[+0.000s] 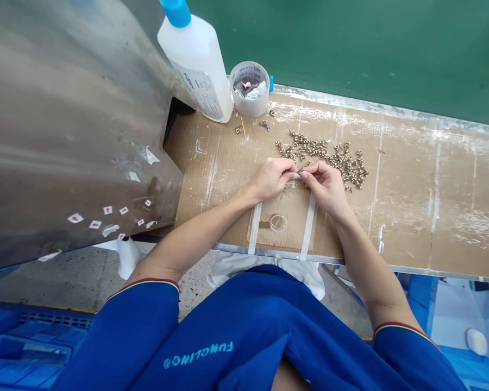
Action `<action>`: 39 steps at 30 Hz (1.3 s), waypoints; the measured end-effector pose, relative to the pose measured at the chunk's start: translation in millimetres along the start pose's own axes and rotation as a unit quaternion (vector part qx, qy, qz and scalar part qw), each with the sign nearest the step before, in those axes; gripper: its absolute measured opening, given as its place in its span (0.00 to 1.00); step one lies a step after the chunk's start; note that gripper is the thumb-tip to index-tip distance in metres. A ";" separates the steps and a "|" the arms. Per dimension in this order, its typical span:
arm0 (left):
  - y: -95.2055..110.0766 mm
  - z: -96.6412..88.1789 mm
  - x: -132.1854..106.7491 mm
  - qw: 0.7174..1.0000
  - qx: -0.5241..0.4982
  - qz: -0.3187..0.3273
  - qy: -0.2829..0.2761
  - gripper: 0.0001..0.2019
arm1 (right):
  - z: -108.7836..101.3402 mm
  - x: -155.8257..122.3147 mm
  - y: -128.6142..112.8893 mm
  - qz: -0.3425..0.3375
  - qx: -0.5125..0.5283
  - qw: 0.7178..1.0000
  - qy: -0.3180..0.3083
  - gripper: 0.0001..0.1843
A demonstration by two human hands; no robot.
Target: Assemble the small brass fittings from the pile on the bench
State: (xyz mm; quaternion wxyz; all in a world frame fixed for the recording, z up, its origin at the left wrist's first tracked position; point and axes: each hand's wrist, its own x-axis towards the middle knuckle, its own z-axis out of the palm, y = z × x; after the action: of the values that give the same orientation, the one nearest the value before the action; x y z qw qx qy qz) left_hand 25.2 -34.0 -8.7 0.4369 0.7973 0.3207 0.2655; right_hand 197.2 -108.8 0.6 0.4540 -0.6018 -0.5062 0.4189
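My left hand [274, 176] and my right hand [325, 183] meet over the cardboard-covered bench [407, 201], fingertips pinched together on a tiny dark part [299, 172]. Its exact kind is too small to make out. Right behind my fingers spreads a heap of small brass-coloured metal parts with dark pins [346, 163], several of them close to my right knuckles. Nearer my body, a small clear round dish [278, 222] rests on a cardboard patch [289, 239] held by strips of pale tape.
At the back left stands a white bottle with a blue cap [198, 60], beside a tape roll [250, 103] with scraps inside. A thin wooden stick [243, 126] lies before them. A metal panel [85, 136] with small stickers borders the left. A green surface [370, 49] lies beyond.
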 end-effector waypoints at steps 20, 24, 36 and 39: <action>7.7 -5.0 -1.1 0.999 -0.027 -0.024 -0.009 0.07 | 1.8 4.0 6.0 0.018 0.067 0.998 -0.009 0.24; 6.6 -6.9 -1.1 0.999 -0.028 -0.024 -0.011 0.07 | 1.8 5.9 5.7 0.022 0.091 0.996 0.002 0.25; 3.4 -1.1 0.1 1.000 0.009 -0.010 -0.009 0.12 | 4.0 3.6 4.2 0.004 0.041 0.999 -0.018 0.21; 2.7 0.4 -0.4 1.000 0.017 -0.006 -0.017 0.11 | 6.4 1.9 4.6 0.009 0.037 0.999 -0.007 0.21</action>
State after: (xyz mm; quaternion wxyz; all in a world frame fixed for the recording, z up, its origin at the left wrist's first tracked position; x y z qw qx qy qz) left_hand 26.0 -35.6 -6.6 0.4307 0.8068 0.3227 0.2440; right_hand 192.4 -106.4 -5.5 0.4684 -0.5861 -0.4881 0.4460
